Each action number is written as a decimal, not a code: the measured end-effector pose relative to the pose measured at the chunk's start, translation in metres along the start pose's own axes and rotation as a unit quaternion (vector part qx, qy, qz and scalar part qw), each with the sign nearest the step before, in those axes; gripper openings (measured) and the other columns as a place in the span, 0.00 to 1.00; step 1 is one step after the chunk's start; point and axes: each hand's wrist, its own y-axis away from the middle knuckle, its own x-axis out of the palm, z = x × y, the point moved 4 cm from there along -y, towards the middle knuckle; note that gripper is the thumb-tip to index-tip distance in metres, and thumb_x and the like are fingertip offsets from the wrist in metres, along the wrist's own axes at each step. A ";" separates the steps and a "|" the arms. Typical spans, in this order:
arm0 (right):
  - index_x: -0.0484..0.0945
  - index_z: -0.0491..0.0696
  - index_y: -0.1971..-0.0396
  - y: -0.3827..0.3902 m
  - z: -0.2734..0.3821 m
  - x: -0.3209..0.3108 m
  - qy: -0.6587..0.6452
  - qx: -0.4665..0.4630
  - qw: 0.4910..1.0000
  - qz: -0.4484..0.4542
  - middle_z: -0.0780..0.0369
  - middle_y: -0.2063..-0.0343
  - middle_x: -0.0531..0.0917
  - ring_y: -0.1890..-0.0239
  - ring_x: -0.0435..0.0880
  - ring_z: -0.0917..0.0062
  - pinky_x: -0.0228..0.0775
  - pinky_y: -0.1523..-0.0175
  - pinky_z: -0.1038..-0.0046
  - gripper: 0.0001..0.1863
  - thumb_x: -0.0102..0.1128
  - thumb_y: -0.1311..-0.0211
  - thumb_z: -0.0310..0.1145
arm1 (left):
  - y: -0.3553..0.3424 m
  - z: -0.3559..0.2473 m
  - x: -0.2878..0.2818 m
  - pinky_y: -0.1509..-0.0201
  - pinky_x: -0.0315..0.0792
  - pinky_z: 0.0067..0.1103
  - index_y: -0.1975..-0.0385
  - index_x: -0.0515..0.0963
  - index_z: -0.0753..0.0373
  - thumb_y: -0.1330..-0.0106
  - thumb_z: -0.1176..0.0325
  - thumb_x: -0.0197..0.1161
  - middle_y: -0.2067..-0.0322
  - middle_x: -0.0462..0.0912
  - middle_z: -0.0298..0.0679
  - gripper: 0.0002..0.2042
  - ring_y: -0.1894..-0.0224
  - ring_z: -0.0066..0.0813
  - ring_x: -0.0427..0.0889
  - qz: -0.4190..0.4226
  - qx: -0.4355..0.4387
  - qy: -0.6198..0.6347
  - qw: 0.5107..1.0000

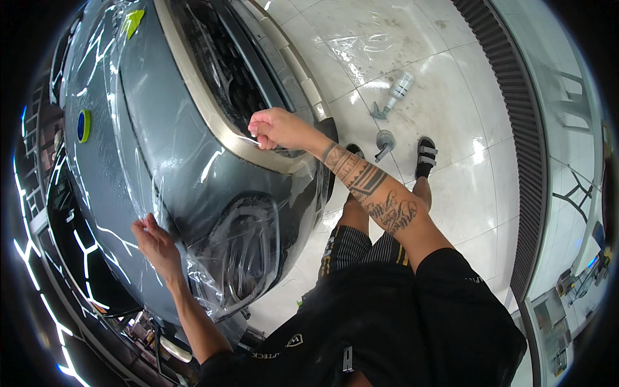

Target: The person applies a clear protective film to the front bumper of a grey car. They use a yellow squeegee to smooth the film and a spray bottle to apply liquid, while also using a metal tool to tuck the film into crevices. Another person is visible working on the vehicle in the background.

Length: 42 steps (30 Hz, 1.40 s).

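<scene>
My R hand [274,129] looks pinched on the clear film [203,264] by the gold trim [197,87]; L hand [158,248] is well apart, half-curled at the hood [106,151], can't tell if gripping. Film's draped over hood & headlight [251,226], wrinkled there, so I'd keep tension low & even, w/o jerks.

The view looks down from the wearer's head through a wide fisheye lens, with the shirt [451,309] closest along the lower edge and the left hand [157,248] and right hand [274,129] farther off. It takes in the car [174,135] at left and floor [464,116] at right.
</scene>
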 end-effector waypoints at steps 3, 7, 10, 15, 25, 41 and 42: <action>0.73 0.42 0.78 -0.001 -0.002 -0.001 -0.001 0.004 1.000 0.016 0.65 0.86 0.76 0.86 0.71 0.85 0.62 0.79 0.79 0.13 0.48 0.35 0.32 | 0.001 -0.002 -0.001 0.74 0.60 0.27 0.71 0.64 0.67 0.29 0.56 0.49 0.83 0.63 0.39 0.18 0.79 0.26 0.62 0.016 -0.034 -0.007 0.999; 0.72 0.43 0.78 -0.001 0.001 -0.010 -0.014 0.002 1.000 0.019 0.66 0.87 0.74 0.86 0.68 0.86 0.60 0.79 0.80 0.13 0.48 0.34 0.32 | -0.004 -0.004 0.007 0.79 0.57 0.25 0.71 0.63 0.67 0.28 0.61 0.48 0.86 0.63 0.40 0.14 0.83 0.24 0.58 0.009 -0.017 -0.002 1.000; 0.71 0.43 0.79 0.000 0.002 -0.010 -0.014 0.003 1.000 0.008 0.67 0.88 0.73 0.86 0.66 0.86 0.59 0.78 0.81 0.13 0.48 0.34 0.33 | -0.007 -0.012 0.003 0.79 0.57 0.26 0.72 0.63 0.67 0.29 0.62 0.48 0.86 0.63 0.42 0.14 0.83 0.27 0.59 0.001 -0.010 -0.021 1.000; 0.71 0.44 0.77 0.000 0.006 -0.001 0.034 -0.037 0.998 -0.032 0.67 0.87 0.72 0.84 0.69 0.86 0.62 0.76 0.80 0.12 0.48 0.35 0.33 | -0.005 -0.005 0.006 0.77 0.61 0.32 0.69 0.63 0.67 0.29 0.65 0.48 0.85 0.67 0.49 0.11 0.83 0.45 0.66 -0.018 -0.029 -0.074 0.997; 0.71 0.42 0.72 0.016 0.036 0.051 0.180 -0.121 0.968 -0.128 0.55 0.81 0.76 0.76 0.79 0.62 0.69 0.70 0.68 0.06 0.47 0.37 0.28 | 0.006 0.004 -0.037 0.82 0.62 0.41 0.68 0.65 0.64 0.31 0.66 0.49 0.87 0.73 0.53 0.08 0.83 0.57 0.73 -0.037 -0.081 -0.151 0.985; 0.75 0.43 0.62 0.043 0.008 0.001 0.228 -0.098 0.942 -0.225 0.56 0.76 0.80 0.73 0.80 0.67 0.71 0.66 0.69 0.13 0.63 0.45 0.33 | 0.034 0.029 -0.008 0.79 0.68 0.35 0.79 0.67 0.62 0.31 0.58 0.48 0.81 0.75 0.46 0.17 0.80 0.48 0.77 -0.081 -0.043 -0.277 0.957; 0.75 0.43 0.61 0.052 -0.011 -0.027 0.212 -0.070 0.948 -0.226 0.57 0.75 0.80 0.73 0.80 0.71 0.71 0.67 0.70 0.13 0.63 0.44 0.32 | 0.033 0.025 -0.012 0.79 0.68 0.36 0.79 0.67 0.62 0.31 0.58 0.49 0.81 0.75 0.45 0.17 0.80 0.48 0.77 -0.079 -0.040 -0.277 0.957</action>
